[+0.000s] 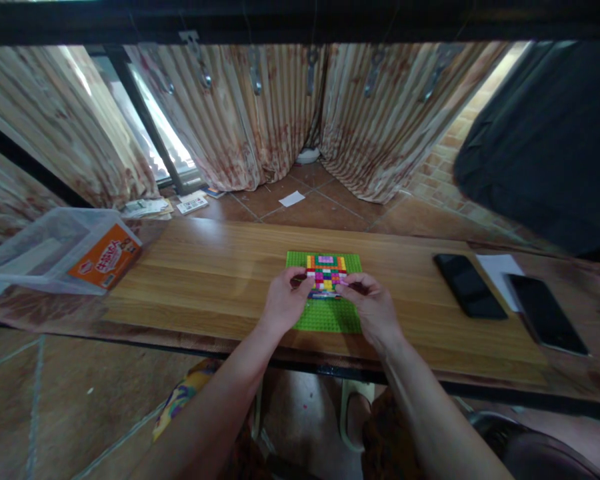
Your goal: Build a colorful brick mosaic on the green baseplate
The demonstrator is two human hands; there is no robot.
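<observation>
A green studded baseplate (325, 321) lies on the wooden board in front of me. On its middle and far part sits a block of coloured toy bricks (326, 272), in pink, yellow, red, white, orange and teal. My left hand (286, 297) is closed at the left side of this block, thumb and fingers pressed to its edge. At the opposite side my right hand (375, 303) grips the block's right edge, its fingers curled. The fingers hide both side edges of the bricks. Whether the block is raised off the plate at its near edge, I cannot tell.
A clear plastic bin (55, 250) with an orange label stands at the left. Two dark phones, one on the board (469, 285) and one beyond its edge (547, 313), lie at the right near a white paper (497, 277). Curtains (260, 127) hang behind the table.
</observation>
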